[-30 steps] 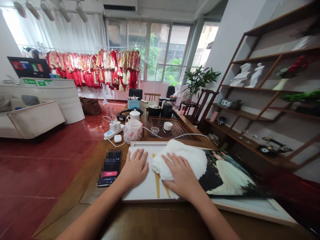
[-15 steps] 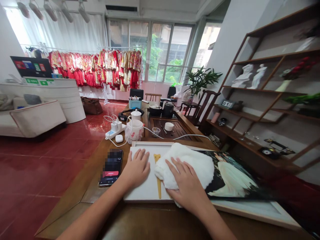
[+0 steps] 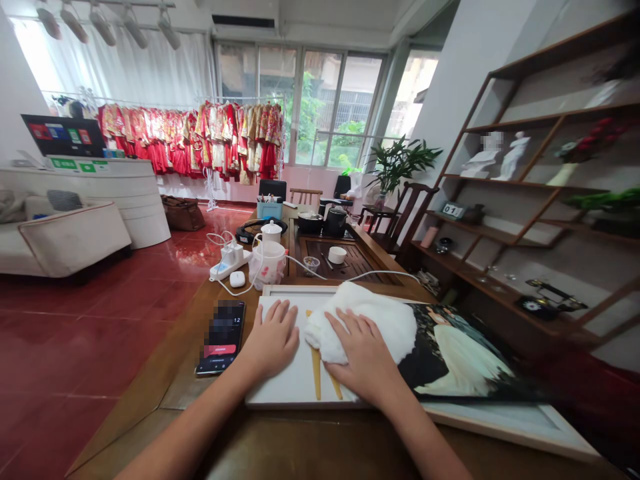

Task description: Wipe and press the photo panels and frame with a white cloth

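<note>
My left hand (image 3: 274,339) rests palm down on the white left part of a picture panel (image 3: 285,390), fingers stretched and slightly apart. My right hand (image 3: 363,353) lies over a bunched white fluffy cloth (image 3: 383,317), fingers spread across it and the thumb at its lower edge. The cloth covers the panel's middle. Two gold strips (image 3: 316,377) show from under it, partly hidden by the cloth and my right hand. To the right, the panel has a dark photo with a pale flowing dress (image 3: 460,360). A pale wooden frame (image 3: 530,427) lies under the panel.
A phone (image 3: 221,340) lies left of my left hand. Behind the panel stand a pinkish plastic tub (image 3: 269,263), a white power strip (image 3: 230,265) with cables, and a tea tray (image 3: 360,257) holding a small white cup (image 3: 337,255). A shelf (image 3: 520,180) rises at the right.
My right hand and the cloth have slid a little to the left. The cloth now covers most of the first gold strip's upper part, and a second strip's lower end shows. My left hand stays put.
</note>
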A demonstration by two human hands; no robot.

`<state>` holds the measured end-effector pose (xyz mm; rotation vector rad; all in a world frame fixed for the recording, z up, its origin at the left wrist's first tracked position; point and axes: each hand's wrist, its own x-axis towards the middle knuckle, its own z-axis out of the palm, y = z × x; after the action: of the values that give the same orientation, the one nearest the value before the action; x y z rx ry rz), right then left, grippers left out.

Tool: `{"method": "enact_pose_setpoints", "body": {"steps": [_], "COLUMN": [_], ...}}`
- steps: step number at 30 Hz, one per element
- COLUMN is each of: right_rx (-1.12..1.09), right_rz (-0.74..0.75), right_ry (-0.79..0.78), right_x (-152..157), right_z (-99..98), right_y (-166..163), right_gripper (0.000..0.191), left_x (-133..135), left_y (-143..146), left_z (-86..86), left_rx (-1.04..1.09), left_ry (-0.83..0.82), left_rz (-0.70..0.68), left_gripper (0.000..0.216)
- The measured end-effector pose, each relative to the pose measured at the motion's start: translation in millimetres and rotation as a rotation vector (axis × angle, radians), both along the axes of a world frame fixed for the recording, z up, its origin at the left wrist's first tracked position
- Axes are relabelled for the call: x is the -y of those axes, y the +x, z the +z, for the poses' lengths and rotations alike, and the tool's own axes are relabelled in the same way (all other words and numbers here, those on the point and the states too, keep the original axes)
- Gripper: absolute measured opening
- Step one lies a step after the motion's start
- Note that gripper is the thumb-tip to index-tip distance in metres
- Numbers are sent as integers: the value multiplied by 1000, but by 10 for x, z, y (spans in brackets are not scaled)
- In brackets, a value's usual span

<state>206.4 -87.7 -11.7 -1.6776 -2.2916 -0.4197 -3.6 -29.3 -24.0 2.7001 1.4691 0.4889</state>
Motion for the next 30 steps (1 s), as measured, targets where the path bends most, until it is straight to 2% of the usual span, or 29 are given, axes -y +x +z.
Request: {"method": "enact_pose_setpoints", "body": {"steps": [6, 18, 30], "right_rx": [13, -11, 5], "right_rz": [-12, 8, -8], "right_ry": [16, 46, 3], "right_x": [-15, 329, 25], "right_z": [-12, -80, 0], "right_y": [-3, 2, -14], "right_gripper": [72, 76, 72], "left_x": [-1, -1, -9], "left_y": [2, -6, 3], "left_z": [2, -1, -8], "left_rx": [-11, 5, -3], "left_ry": [3, 1, -2], "left_rz": [-5, -6, -3], "left_gripper": [49, 49, 49]}}
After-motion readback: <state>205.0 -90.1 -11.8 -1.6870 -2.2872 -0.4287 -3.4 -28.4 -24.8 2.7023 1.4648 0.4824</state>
